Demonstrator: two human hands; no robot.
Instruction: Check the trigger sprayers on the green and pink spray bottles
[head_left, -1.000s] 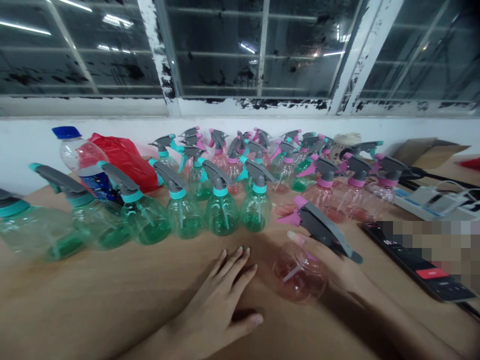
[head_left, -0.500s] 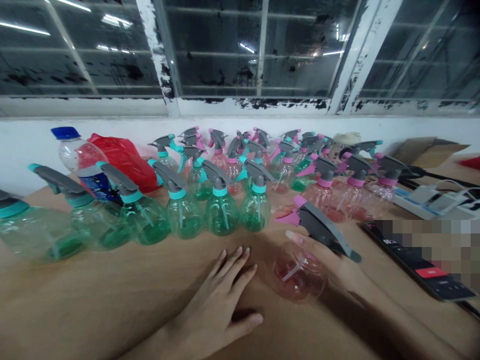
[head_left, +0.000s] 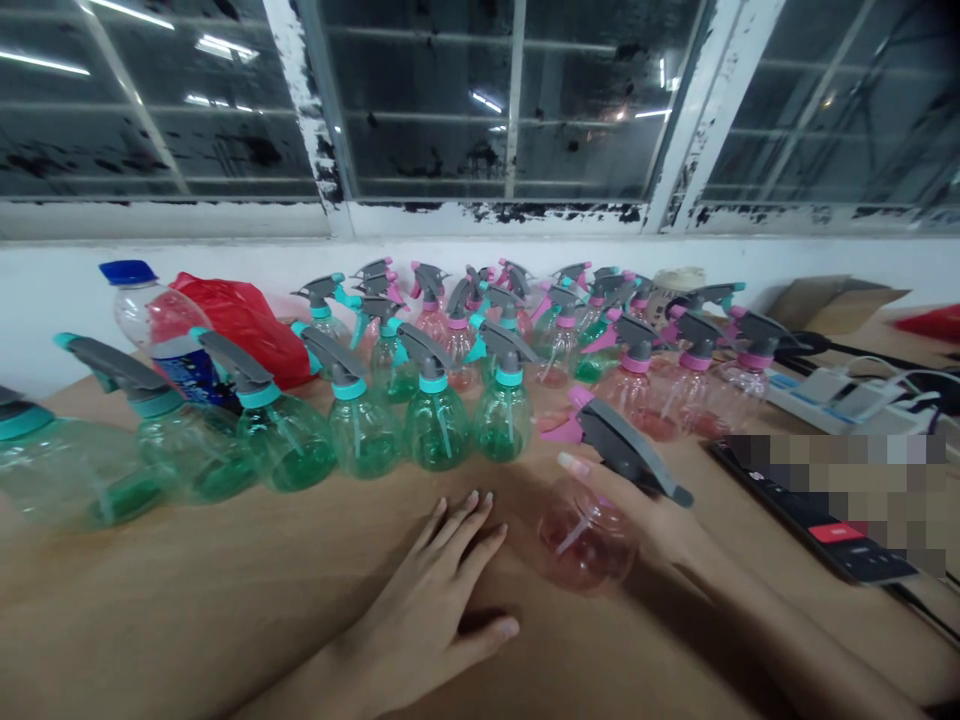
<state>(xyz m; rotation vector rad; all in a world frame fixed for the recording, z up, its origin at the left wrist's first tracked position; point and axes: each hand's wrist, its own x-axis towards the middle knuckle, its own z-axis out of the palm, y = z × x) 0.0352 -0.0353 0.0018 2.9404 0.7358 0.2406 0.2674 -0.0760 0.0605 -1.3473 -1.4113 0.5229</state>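
Note:
My right hand (head_left: 652, 525) is wrapped round a pink see-through spray bottle (head_left: 583, 540) with a grey and pink trigger head (head_left: 619, 450), standing on the wooden table (head_left: 187, 600). My left hand (head_left: 431, 615) lies flat on the table just left of it, fingers stretched out, holding nothing. Right behind my left hand stands a row of green spray bottles (head_left: 435, 420) with teal collars. More pink spray bottles (head_left: 637, 385) stand beyond my right hand.
Several more spray bottles crowd the back by the white wall under the window. A blue-capped water bottle (head_left: 154, 320) and a red plastic bag (head_left: 240, 320) stand at the back left. A phone (head_left: 817, 520), a power strip (head_left: 832, 400) and cables lie at the right.
The view has shifted slightly; both hands and the pink bottle stay as they were.

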